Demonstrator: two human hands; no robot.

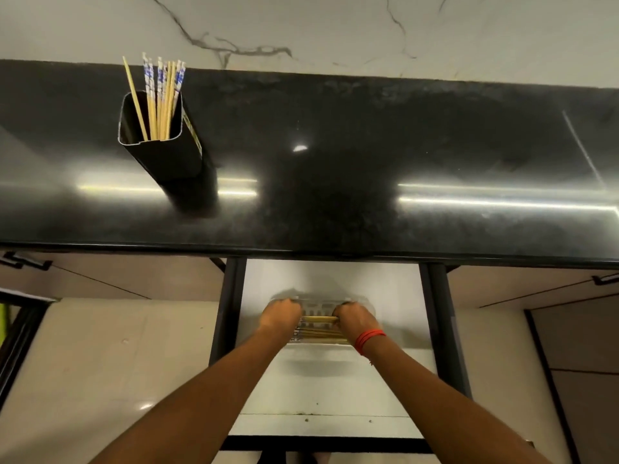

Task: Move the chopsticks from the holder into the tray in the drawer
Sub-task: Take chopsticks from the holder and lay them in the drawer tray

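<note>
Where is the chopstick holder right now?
In the head view, the black holder stands on the dark countertop at the left, above the open drawer, with several chopsticks inside.

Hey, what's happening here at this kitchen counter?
A person is moving chopsticks into a clear tray in the open drawer. Both hands, left and right, hold a bundle over the tray, where several already lie. More chopsticks stand in the black holder on the counter.
</note>
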